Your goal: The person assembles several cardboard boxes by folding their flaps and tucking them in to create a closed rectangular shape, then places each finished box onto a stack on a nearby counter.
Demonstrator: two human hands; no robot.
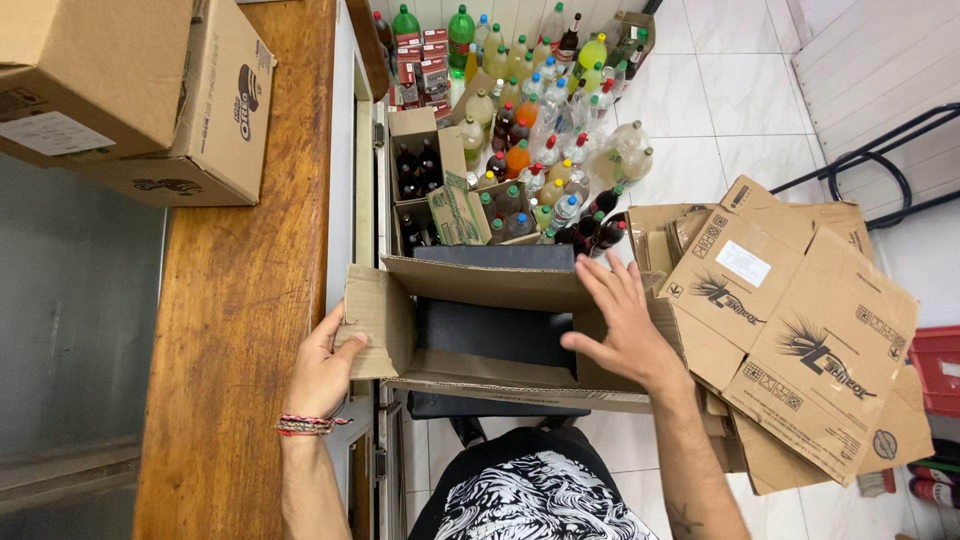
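2 hands at frame center on an open box (480,345): left hand (322,370) grasping its left flap, steadying. Right hand (625,325), fingers spread flat, pressing the right flap, probably to keep it open. Bottles (540,120) crowded at top.

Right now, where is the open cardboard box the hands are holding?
In the head view, the open cardboard box sits low in the middle, between the left hand and right hand, beside the wooden counter, with bottles behind it.
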